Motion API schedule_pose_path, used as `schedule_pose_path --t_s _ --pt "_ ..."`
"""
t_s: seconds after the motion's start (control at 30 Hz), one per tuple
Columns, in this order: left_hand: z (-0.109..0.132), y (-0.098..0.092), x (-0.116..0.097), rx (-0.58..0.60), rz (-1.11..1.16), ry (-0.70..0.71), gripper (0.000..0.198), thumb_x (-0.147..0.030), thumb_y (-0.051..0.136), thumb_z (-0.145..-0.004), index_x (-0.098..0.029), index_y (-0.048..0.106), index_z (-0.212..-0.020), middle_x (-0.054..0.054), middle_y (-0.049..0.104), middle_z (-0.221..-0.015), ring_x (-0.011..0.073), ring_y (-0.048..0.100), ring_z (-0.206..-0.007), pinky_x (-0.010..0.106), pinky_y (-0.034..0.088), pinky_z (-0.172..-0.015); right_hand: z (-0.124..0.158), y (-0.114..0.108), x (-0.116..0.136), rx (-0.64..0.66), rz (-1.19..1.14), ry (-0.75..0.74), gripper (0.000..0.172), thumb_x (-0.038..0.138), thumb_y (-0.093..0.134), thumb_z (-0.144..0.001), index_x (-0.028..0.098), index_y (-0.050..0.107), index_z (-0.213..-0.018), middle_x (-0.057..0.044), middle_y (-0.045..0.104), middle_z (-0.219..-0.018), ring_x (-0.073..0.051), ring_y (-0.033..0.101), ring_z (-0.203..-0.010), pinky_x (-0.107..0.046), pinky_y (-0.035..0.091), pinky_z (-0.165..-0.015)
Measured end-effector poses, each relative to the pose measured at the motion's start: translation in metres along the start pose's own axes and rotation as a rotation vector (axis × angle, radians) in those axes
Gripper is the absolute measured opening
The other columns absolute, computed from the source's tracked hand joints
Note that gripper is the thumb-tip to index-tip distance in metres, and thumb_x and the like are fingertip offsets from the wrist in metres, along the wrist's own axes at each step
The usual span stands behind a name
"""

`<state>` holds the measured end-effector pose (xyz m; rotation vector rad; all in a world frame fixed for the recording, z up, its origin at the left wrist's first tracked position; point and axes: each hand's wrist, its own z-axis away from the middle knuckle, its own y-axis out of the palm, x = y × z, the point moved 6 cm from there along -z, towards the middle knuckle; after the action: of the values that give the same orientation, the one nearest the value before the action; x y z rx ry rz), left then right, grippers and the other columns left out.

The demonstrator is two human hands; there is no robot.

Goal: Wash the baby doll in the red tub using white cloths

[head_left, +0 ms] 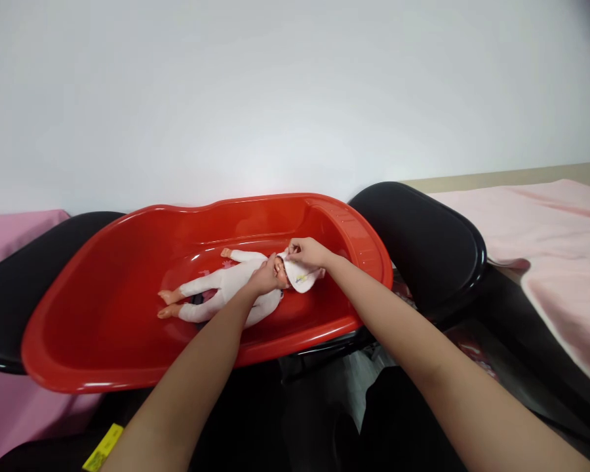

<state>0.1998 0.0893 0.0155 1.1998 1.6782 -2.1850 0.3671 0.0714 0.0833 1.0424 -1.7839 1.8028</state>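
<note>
A baby doll [216,288] in a white bodysuit lies on its back in a red plastic baby tub [103,295], head to the right, feet to the left. My left hand [264,275] rests on the doll's chest and chin. My right hand [307,252] pinches the edge of a small white cap [301,278] that sits on the doll's head. The doll's face is mostly hidden by my hands.
The tub rests on two black rounded seats, one at the left [10,288] and one at the right [423,242]. A pink blanket [560,262] covers the surface at right. Pink fabric [10,229] lies at far left. A white wall is behind.
</note>
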Motion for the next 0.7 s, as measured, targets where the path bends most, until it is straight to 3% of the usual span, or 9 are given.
schedule_pose_path --t_s 0.03,0.13,0.2,0.27,0.4,0.57,0.7 --pt "0.000 0.001 0.000 0.014 -0.001 0.008 0.094 -0.040 0.087 -0.058 -0.027 0.043 -0.139 0.008 0.067 -0.121 0.0328 0.064 -0.107 0.038 0.050 -0.089 0.000 0.000 0.000 -0.017 0.111 -0.046 0.016 0.023 0.070 -0.080 0.019 0.063 -0.094 -0.002 0.067 -0.095 -0.017 0.059 -0.089 -0.027 0.045 -0.077" --pt "-0.001 0.001 0.001 0.012 0.015 0.025 0.092 -0.038 0.087 -0.058 -0.027 0.043 -0.138 0.008 0.065 -0.125 0.0321 0.064 -0.109 0.038 0.050 -0.093 0.000 0.013 -0.001 0.068 0.355 -0.203 0.056 0.024 0.084 -0.069 0.021 0.061 -0.120 -0.008 0.061 -0.125 -0.026 0.052 -0.117 -0.035 0.045 -0.096" --pt "-0.002 0.001 0.001 0.004 0.021 0.039 0.095 -0.039 0.088 -0.057 -0.026 0.042 -0.139 0.009 0.063 -0.131 0.0329 0.063 -0.113 0.039 0.050 -0.096 0.001 0.028 -0.008 0.192 0.454 -0.215 0.083 0.027 0.089 -0.062 0.024 0.053 -0.137 -0.010 0.052 -0.140 -0.032 0.046 -0.128 -0.040 0.044 -0.101" --pt "-0.002 0.001 0.001 0.008 0.015 0.047 0.098 -0.041 0.089 -0.057 -0.024 0.041 -0.141 0.011 0.060 -0.134 0.0341 0.061 -0.116 0.040 0.050 -0.098 0.001 0.038 -0.016 0.261 0.531 -0.171 0.099 0.024 0.089 -0.060 0.030 0.043 -0.148 -0.011 0.045 -0.147 -0.036 0.044 -0.133 -0.043 0.045 -0.101" --pt "-0.002 0.000 0.000 0.011 -0.002 0.032 0.109 -0.041 0.089 -0.057 -0.023 0.035 -0.149 0.013 0.058 -0.139 0.0357 0.059 -0.120 0.042 0.049 -0.100 -0.001 0.045 -0.024 0.263 0.591 -0.108 0.106 0.026 0.089 -0.058 0.034 0.037 -0.151 -0.012 0.042 -0.148 -0.038 0.047 -0.131 -0.045 0.048 -0.099" --pt "-0.002 0.002 0.001 0.025 -0.036 0.014 0.116 -0.045 0.088 -0.059 -0.025 0.027 -0.156 0.015 0.054 -0.146 0.0389 0.057 -0.125 0.044 0.047 -0.103 -0.005 0.044 -0.030 0.276 0.525 -0.049 0.110 0.029 0.092 -0.056 0.028 0.035 -0.150 -0.014 0.041 -0.148 -0.037 0.045 -0.135 -0.046 0.049 -0.104" --pt "-0.002 0.002 0.000 0.033 -0.068 -0.017 0.117 -0.044 0.087 -0.060 -0.021 0.026 -0.158 0.019 0.047 -0.153 0.0410 0.050 -0.135 0.044 0.043 -0.109 -0.006 0.042 -0.034 0.287 0.454 0.008 0.102 0.031 0.093 -0.057 0.028 0.039 -0.144 -0.012 0.041 -0.147 -0.034 0.045 -0.137 -0.044 0.049 -0.105"
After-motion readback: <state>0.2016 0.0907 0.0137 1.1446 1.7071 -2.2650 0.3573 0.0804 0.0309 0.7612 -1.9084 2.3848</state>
